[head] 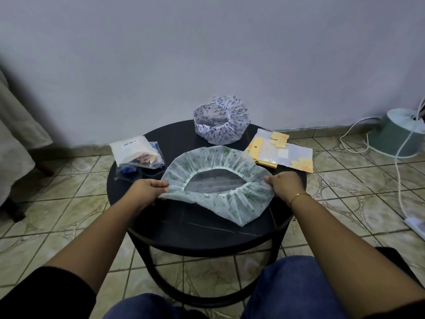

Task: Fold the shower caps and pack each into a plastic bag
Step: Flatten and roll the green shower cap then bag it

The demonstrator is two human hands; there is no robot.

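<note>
Closest in, you've got knees in blue jeans [285, 286] and two bare forearms reaching out over a small round black table [184, 231]. There's a thin gold bracelet [298, 196] on the right wrist.

Both hands are holding the same thing: a white shower cap with a green print [220, 162], spread out wide, with its elastic opening facing up so you can see dark tabletop through the hole. The left hand [147, 187] pinches the cap's left rim, fingers curled round the fabric. The right hand [285, 183] grips the right rim the same way. The cap covers the middle of the tabletop, and its near flap droops toward the near right edge.

Past the left hand, by the left edge, there's a little pile of bags [138, 155]: a whitish one with a barcode label on top, clear ones underneath with something blue and something pinkish inside. Can't make out what's in them.

Over at the right edge, two flat packets [282, 153] with yellow flower prints lie overlapping, sticking out a bit past the rim.

At the far edge sits a second cap [220, 120], white with a blue-purple pattern, puffed up like a bowl with its opening upward, well apart from the green one.

Beyond that it's just a pale wall, a tiled floor, and a green bucket-shaped thing [397, 134] with white cables on the right.
</note>
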